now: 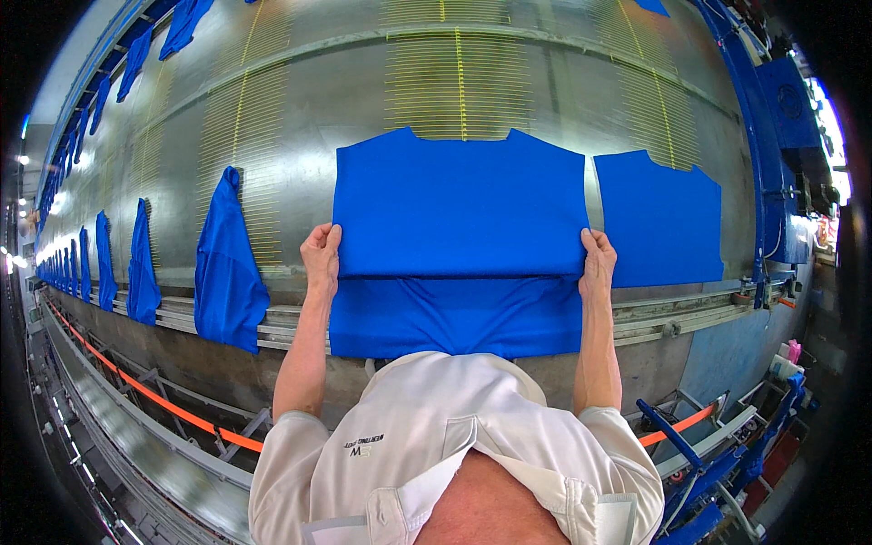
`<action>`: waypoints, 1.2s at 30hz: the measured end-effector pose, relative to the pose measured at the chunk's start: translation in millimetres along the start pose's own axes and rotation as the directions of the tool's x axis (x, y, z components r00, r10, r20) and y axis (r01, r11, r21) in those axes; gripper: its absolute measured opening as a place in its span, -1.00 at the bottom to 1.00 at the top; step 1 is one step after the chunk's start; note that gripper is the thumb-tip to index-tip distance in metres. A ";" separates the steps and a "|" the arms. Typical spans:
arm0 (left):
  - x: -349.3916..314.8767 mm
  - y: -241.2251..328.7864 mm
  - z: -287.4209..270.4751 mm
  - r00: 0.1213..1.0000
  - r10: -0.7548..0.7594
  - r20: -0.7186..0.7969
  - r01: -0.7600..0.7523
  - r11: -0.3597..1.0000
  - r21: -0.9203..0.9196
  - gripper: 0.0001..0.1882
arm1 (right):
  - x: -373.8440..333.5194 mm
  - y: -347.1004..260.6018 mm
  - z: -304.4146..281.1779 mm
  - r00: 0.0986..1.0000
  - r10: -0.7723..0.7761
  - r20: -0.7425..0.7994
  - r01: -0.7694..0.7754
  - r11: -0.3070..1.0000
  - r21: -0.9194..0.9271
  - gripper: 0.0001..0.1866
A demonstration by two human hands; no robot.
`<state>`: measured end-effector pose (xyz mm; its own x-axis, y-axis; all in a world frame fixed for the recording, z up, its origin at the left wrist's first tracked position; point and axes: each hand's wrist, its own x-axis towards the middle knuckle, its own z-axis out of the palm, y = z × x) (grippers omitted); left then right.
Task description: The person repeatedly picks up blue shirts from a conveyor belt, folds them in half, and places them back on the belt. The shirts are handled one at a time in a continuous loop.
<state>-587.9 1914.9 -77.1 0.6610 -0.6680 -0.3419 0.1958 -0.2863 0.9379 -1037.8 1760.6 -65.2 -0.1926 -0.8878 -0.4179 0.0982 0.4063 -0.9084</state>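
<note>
A blue cut fabric panel (459,204), shaped like the body of a shirt with a shallow neckline, lies on the long metal table (327,100) in front of me. Its lower part sags over the near edge against my body, below a straight fold across the cloth. At its left side edge, my left hand (321,252) pinches the fabric between thumb and fingers. Level with it, my right hand (598,254) pinches the right side edge. Just right of that hand lies a second blue panel (661,222), flat on the table.
A folded blue piece (229,263) hangs over the near edge at left, with several more receding beyond it. Yellow ruled lines (460,82) mark the tabletop. Metal rails (677,318) run along the front edge, and a blue machine frame (745,136) stands at right. An orange strip (163,395) runs lower left.
</note>
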 end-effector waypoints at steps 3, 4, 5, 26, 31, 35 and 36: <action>-1.1 0.6 0.0 1.000 0.012 0.003 -0.012 1.000 0.007 -0.77 | 0.8 -0.8 1.2 1.000 0.005 -0.006 -0.005 1.000 -0.017 -0.80; -1.1 0.7 -0.1 1.000 0.015 0.004 -0.015 1.000 0.005 -0.77 | 0.7 -1.4 1.7 1.000 0.008 -0.004 -0.008 1.000 -0.017 -0.80; -0.6 -0.5 -0.6 1.000 0.018 0.006 -0.018 1.000 0.003 -0.78 | 0.4 -2.1 2.0 1.000 0.010 -0.002 -0.010 1.000 -0.017 -0.80; -12.0 21.5 4.5 0.986 0.156 -0.053 -0.119 0.897 0.425 -0.78 | -14.0 -21.5 8.3 0.969 -0.238 -0.059 0.166 0.813 -0.558 -0.85; -28.0 46.2 5.3 0.973 0.232 -0.003 -0.157 0.666 0.730 -0.75 | -27.3 -33.2 14.6 0.911 -0.412 0.018 0.203 0.409 -0.890 -0.76; -32.5 49.3 15.4 0.840 0.520 0.156 -0.339 0.279 0.898 -0.59 | -16.8 -23.4 28.9 0.728 -0.601 0.329 0.475 0.096 -0.875 -0.54; -34.5 50.6 23.2 0.753 0.617 0.231 -0.417 0.175 0.892 -0.54 | -14.4 -21.5 37.7 0.664 -0.614 0.427 0.560 0.029 -0.828 -0.46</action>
<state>-617.6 1907.5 -19.2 0.4510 -0.8378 0.3077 -0.8875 -0.3844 0.2543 -1000.3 1756.5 -39.3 0.2290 -0.9311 0.2838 -0.9135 -0.3063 -0.2678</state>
